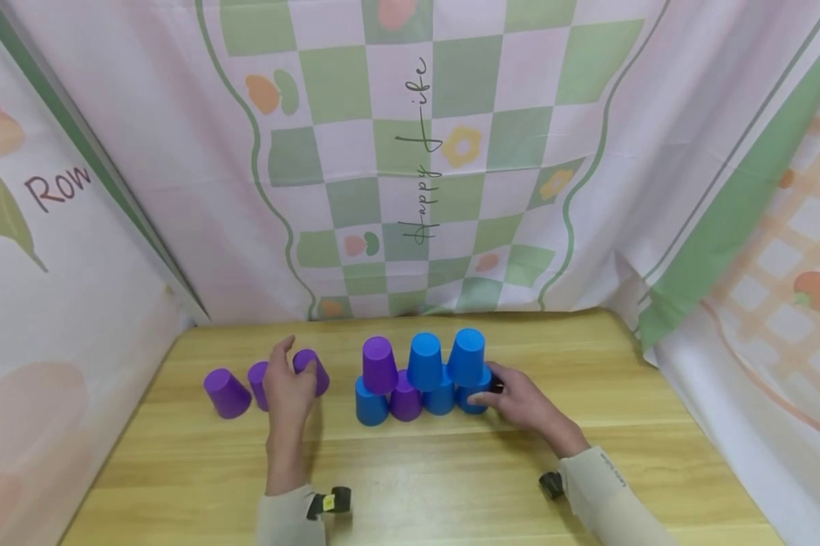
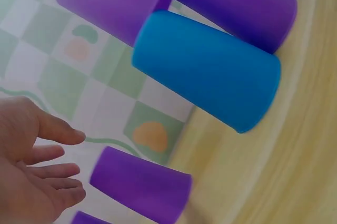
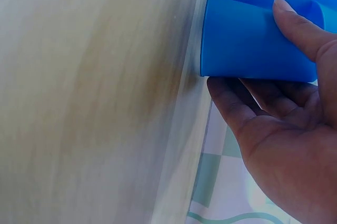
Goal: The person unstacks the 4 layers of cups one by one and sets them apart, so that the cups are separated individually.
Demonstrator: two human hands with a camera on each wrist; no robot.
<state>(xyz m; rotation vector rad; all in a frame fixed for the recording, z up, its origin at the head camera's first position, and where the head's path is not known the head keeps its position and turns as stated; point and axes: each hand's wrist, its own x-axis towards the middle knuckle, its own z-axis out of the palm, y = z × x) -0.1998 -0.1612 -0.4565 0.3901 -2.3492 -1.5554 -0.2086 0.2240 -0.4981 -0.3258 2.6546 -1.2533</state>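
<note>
Upside-down plastic cups stand in two tiers: a purple cup (image 1: 378,365) and two blue cups (image 1: 425,362) rest on a lower row of blue and purple ones. My right hand (image 1: 521,397) holds the rightmost lower blue cup (image 3: 253,42), thumb across its front and fingers along its outer side. To the left, my left hand (image 1: 290,387) hovers by a purple cup (image 1: 314,371). Its fingers are spread and loosely bent, holding nothing, with a gap to that cup in the left wrist view. The hand partly hides a second purple cup (image 1: 257,383).
Another upside-down purple cup (image 1: 227,394) stands farther left on the wooden table (image 1: 410,485). Behind the table hangs a checked green and white cloth (image 1: 403,189), and patterned cloths close off both sides.
</note>
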